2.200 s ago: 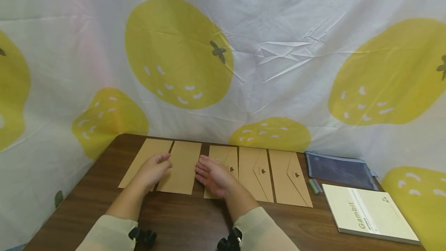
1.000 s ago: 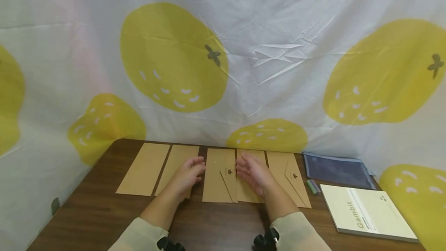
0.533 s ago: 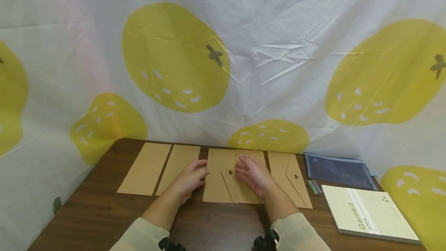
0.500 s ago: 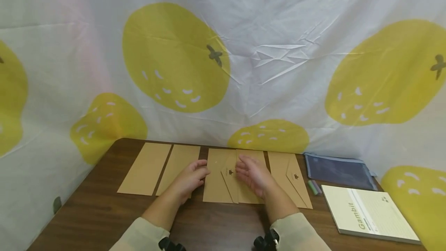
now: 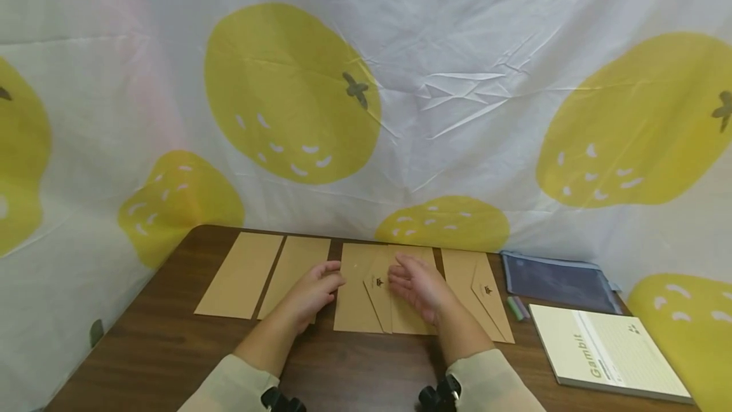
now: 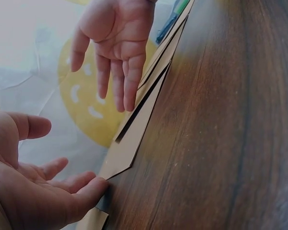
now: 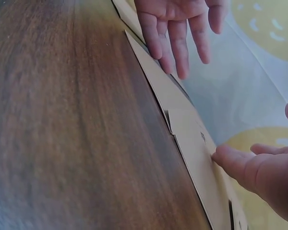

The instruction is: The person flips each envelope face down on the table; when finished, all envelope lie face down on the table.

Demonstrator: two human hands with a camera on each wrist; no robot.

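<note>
Kraft paper envelopes lie in a row on the table. Two show plain sides, the leftmost envelope [image 5: 237,275] and the second envelope [image 5: 294,256]. Three show pointed flaps; small crown prints are visible on the third envelope [image 5: 351,291] and the fifth envelope [image 5: 483,307]. The third envelope's right edge meets or slightly overlaps the fourth envelope [image 5: 408,322]. My left hand [image 5: 311,297] has loosely extended fingers by the third envelope's left edge. Above the fourth, partly covering it, is my right hand [image 5: 420,288], fingers extended. Neither holds anything; exact contact is unclear.
To the right are a blue mesh zip pouch [image 5: 560,281], small green and purple sticks [image 5: 518,308] and a cream "Gambit" notepad [image 5: 609,351]. The dark wooden table [image 5: 354,367] ends against a white curtain [image 5: 457,145] with yellow fruit prints.
Both hands have shifted right over about two seconds, from around the second envelope to around the third. The third and fourth envelopes now meet or overlap. Over the last half second, little moves.
</note>
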